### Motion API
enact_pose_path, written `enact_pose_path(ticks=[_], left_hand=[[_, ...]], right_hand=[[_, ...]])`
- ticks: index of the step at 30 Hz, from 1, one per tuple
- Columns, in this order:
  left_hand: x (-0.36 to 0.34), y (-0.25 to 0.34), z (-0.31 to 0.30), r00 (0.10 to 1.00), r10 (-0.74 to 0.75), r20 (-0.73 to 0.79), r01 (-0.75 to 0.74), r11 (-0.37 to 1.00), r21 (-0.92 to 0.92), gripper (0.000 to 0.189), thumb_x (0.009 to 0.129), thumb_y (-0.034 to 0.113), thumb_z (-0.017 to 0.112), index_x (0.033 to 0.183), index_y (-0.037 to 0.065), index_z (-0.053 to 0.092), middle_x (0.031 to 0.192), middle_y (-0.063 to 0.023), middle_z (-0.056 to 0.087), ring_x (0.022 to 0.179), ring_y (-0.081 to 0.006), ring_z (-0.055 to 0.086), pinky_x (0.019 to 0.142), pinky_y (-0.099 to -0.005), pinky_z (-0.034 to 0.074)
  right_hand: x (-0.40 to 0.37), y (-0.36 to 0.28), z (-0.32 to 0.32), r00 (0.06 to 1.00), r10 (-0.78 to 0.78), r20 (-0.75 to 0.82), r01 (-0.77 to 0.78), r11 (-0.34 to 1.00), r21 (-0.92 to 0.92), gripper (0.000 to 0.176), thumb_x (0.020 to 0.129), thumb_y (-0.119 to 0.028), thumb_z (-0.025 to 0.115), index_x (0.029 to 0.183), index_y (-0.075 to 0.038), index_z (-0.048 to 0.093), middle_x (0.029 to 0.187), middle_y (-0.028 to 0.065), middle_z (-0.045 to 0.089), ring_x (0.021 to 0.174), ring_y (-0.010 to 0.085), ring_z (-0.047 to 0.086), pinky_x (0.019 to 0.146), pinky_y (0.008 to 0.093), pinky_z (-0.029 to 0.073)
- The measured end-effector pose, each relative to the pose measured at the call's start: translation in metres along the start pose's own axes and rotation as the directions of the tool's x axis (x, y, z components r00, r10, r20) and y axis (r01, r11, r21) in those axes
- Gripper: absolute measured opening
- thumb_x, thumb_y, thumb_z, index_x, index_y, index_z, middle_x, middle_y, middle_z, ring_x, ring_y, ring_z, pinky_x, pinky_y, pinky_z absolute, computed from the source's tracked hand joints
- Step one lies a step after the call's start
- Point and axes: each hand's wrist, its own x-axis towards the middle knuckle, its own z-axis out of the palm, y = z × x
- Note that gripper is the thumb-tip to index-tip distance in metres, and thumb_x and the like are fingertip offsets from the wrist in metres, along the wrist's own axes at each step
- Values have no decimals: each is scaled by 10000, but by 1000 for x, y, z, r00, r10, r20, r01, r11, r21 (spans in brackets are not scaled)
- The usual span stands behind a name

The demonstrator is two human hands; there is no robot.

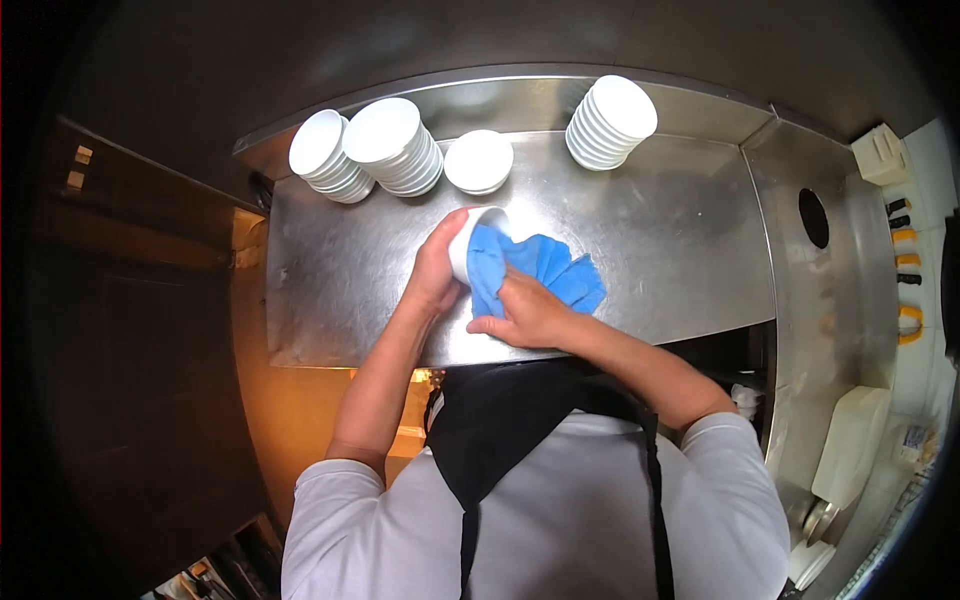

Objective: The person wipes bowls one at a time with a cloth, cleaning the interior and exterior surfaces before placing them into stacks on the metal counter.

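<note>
Over the steel counter, my left hand (436, 264) is wrapped round the outside of a white bowl (461, 248), which is tilted on its side. A blue cloth (545, 262) is tucked partly into the bowl's opening and spreads out to the right. My right hand (530, 312) presses the cloth at the bowl, its thumb pointing left and its other fingers partly hidden by the cloth. Just behind the held bowl stands a short stack of white bowls (479, 161).
Along the counter's (680, 240) back edge are a left bowl stack (320, 145), a taller stack (385, 135) beside it and another stack (622, 110) farther right. A round hole (813, 218) and yellow-and-black handles (907, 260) are at the right.
</note>
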Motion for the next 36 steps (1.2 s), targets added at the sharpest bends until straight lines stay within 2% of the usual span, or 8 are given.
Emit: enact_pose_path(ticks=[2, 6, 13, 18, 24, 31, 33, 36], left_hand=[[-7, 13, 8, 985, -155, 76, 168, 963, -210, 500, 989, 441, 450, 1198, 18, 615, 1110, -122, 675, 1020, -234, 661, 921, -373, 538], [5, 8, 1, 976, -199, 88, 210, 967, -143, 544, 989, 500, 415, 1148, 31, 642, 1069, -128, 692, 935, -248, 689, 807, -373, 590], [8, -9, -13, 987, -138, 81, 155, 954, -258, 527, 1030, 421, 387, 1239, -24, 576, 1177, -167, 656, 1083, -280, 638, 993, -421, 481], [-7, -6, -16, 922, 58, 382, 88, 932, -353, 520, 1020, 385, 463, 1313, -43, 507, 1292, -157, 598, 1237, -268, 533, 1103, -430, 357], [-14, -7, -10, 955, 148, 255, -79, 962, -261, 432, 990, 245, 572, 1309, -42, 515, 1265, -123, 615, 1168, -213, 573, 1059, -394, 401], [-2, -38, 11, 970, 206, 127, -229, 952, 202, 239, 996, 59, 501, 1198, -31, 591, 1021, -43, 681, 870, -64, 608, 757, -215, 494], [-12, -33, 16, 952, 234, 197, -282, 920, 271, 224, 991, 88, 533, 1160, -33, 615, 982, -33, 686, 854, -64, 614, 751, -215, 497], [-33, -24, 35, 896, 355, 266, -440, 790, 426, 214, 977, 102, 578, 1127, -42, 632, 926, -29, 690, 828, -59, 604, 734, -206, 479]], right_hand=[[3, 7, -2, 984, -168, -62, 106, 827, -552, 820, 734, -299, 808, 1361, 53, 413, 1346, 262, 496, 1313, 381, 448, 1142, 554, 256], [7, 22, 17, 945, -282, -165, 146, 818, -556, 601, 739, -255, 793, 1206, 36, 552, 1166, 205, 609, 1179, 344, 547, 1107, 539, 312], [1, 6, -7, 974, -6, -227, 24, 997, 78, 345, 840, -267, 750, 1025, 0, 631, 926, 117, 673, 883, 266, 646, 803, 397, 500], [7, 16, -42, 784, 554, -281, -107, 565, 818, 292, 942, -310, 654, 930, -18, 654, 853, 31, 664, 743, 100, 598, 656, 287, 493], [7, 59, -54, 620, 431, -656, -182, 892, 414, 287, 959, -287, 618, 929, -3, 650, 874, 70, 689, 756, 149, 650, 704, 304, 531], [17, 9, -19, 697, -523, -490, 93, 744, -662, 330, 941, -297, 605, 1030, 20, 638, 966, 159, 692, 899, 301, 679, 801, 359, 530], [25, 14, -30, 729, -432, -531, 118, 843, -525, 375, 944, -314, 600, 1111, 21, 619, 1065, 176, 678, 984, 287, 666, 859, 354, 515], [22, 21, -63, 873, 358, -331, -136, 831, 539, 403, 953, -287, 579, 1206, 26, 585, 1225, 193, 600, 1133, 264, 591, 961, 349, 455]])
